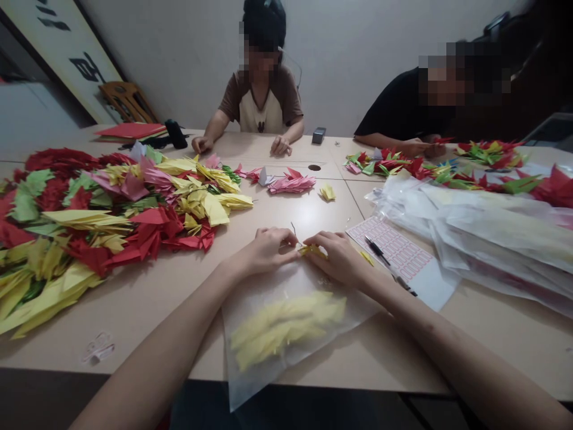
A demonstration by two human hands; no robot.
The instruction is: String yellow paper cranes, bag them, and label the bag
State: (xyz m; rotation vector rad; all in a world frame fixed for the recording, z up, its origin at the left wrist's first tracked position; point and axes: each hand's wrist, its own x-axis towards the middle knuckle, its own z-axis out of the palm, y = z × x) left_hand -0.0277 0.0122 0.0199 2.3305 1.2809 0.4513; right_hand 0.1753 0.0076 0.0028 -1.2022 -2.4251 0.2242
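Between the two hands, over the top of a frosted plastic bag (248, 382), is a small yellow folded-paper piece (308, 250). My left hand (267, 251) is closed in a pinch at a thin dark wire (293, 229) that sticks up beside the paper. Pressed onto the yellow piece are the fingers of my right hand (339, 255), closed around it. Inside the bag lie yellow folded papers (290, 325), blurred by the plastic. Another small yellow piece (366, 257) rests by my right wrist.
Left is a large heap of folded papers (147, 230). A label sheet (403, 254) with a black pen (376, 249) lies right, near stacked plastic bags (487, 230). Two people sit opposite, one handling red paper. A yellow piece (327, 192) lies mid-table; paper clips (98, 348) lie front left.
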